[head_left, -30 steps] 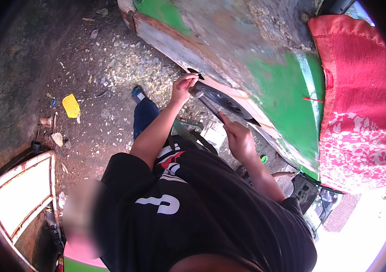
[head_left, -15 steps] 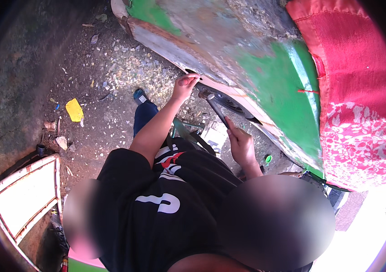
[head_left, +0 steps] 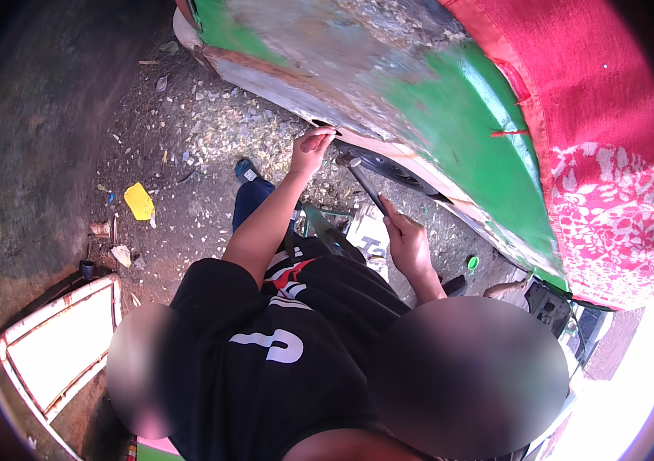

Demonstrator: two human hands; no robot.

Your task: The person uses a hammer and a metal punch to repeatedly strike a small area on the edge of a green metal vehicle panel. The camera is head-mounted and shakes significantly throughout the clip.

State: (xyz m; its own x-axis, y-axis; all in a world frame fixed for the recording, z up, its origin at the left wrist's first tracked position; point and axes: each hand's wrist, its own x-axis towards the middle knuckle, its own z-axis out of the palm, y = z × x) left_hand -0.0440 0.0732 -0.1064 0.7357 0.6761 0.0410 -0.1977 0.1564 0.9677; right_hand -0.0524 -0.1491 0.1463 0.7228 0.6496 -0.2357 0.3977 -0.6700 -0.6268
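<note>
My right hand (head_left: pixel 410 244) is closed around the handle of a hammer (head_left: pixel 368 184). The hammer's head is near the lower edge of a worn car body (head_left: pixel 327 73), painted green with bare and rusty patches. At that edge my left hand (head_left: pixel 311 150) is closed, its fingertips against or very near the metal. A small dark tip shows by those fingers, but what they hold is too small to make out. Beside the hammer's head, a dark wheel (head_left: pixel 396 170) sits under the body's edge.
A red cloth with a white floral pattern (head_left: pixel 604 192) drapes over the car body. Paint flakes (head_left: pixel 219 131) litter the ground. A yellow piece (head_left: pixel 139 201) and a rusty white frame (head_left: pixel 58 338) lie to the left; a small green cap (head_left: pixel 472 263) lies right.
The whole view has turned slightly, shifting the car body and ground. Both hands stay in nearly the same pose, the hammer's head still close to the left hand.
</note>
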